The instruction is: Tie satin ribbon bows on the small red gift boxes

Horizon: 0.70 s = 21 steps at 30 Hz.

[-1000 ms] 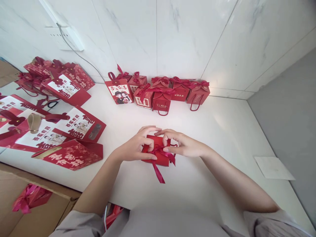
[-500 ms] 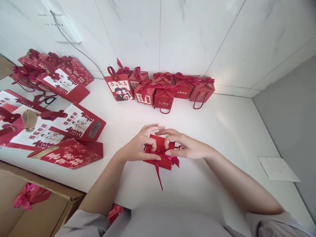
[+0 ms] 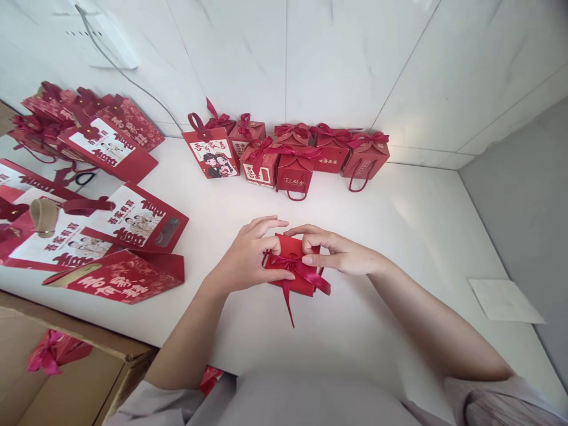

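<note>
A small red gift box [image 3: 302, 288] lies on the white table between my hands, with a dark pink ribbon [image 3: 290, 264] tied in a bow across its top. My left hand [image 3: 257, 254] pinches the ribbon's left side between thumb and curled index finger. On the right, my right hand [image 3: 331, 251] grips the bow's other side in the same way. One loose ribbon tail hangs toward the table's front, and a wider loop or end lies at the box's lower right. Dark red cord shows at both sides of the box.
Several tied red boxes [image 3: 295, 177] and a couple-print bag [image 3: 213, 157] stand along the wall. Red and white bags [image 3: 137, 219] cover the left side. A cardboard carton [image 3: 71, 384] holding a ribboned box [image 3: 60, 352] is at lower left; white paper [image 3: 506, 300] lies far right.
Both hands and the box have shifted slightly up and right in view. The bow looks flatter, and its right-hand part now spreads further out.
</note>
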Available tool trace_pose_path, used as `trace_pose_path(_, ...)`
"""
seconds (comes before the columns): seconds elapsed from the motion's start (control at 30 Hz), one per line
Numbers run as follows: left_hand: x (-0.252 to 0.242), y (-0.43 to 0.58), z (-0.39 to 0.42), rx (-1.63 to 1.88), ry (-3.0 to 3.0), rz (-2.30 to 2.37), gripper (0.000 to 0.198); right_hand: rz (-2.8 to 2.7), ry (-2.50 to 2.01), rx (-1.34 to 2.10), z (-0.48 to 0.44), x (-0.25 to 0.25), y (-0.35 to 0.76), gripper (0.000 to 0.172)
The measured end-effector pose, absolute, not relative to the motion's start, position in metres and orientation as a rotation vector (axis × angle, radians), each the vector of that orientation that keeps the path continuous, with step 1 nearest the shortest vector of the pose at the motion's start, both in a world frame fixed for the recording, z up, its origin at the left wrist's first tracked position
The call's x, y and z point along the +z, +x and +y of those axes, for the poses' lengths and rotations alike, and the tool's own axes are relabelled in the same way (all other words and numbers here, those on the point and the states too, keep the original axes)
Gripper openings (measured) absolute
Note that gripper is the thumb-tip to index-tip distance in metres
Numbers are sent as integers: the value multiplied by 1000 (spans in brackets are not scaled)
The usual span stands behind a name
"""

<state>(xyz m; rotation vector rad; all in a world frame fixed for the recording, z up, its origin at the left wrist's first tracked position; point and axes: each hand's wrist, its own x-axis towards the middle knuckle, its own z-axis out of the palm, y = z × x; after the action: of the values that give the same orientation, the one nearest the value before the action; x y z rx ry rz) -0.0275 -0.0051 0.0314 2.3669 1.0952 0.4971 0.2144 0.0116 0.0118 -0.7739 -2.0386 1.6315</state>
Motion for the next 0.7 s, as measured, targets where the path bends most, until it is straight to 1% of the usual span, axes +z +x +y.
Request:
trace_pose_path(0.13,32,-25,-7,507,2389,1177,41,-2033,-758,1620,13,12,216,24)
trace_pose_path(0.23,30,-27,-6,513,2282,1141,39,-1980,-751,1615,13,12,216,23)
trace_pose_path(0.37,23,-36,1,502,2012,962,25,-1926,-759,1698,15,10,218,17)
trace_pose_path(0.43,19,-39,4,523,1917,891,20,-1923,-748,1750,16,9,219,19)
trace_pose_path(0.57,11,-37,6,587,1818,882,20,-1912,-701,1772,17,9,218,22)
trace_pose_path(0.7,8,-32,7,621,1707,841,28,-1878,-705,1769,17,8,218,26)
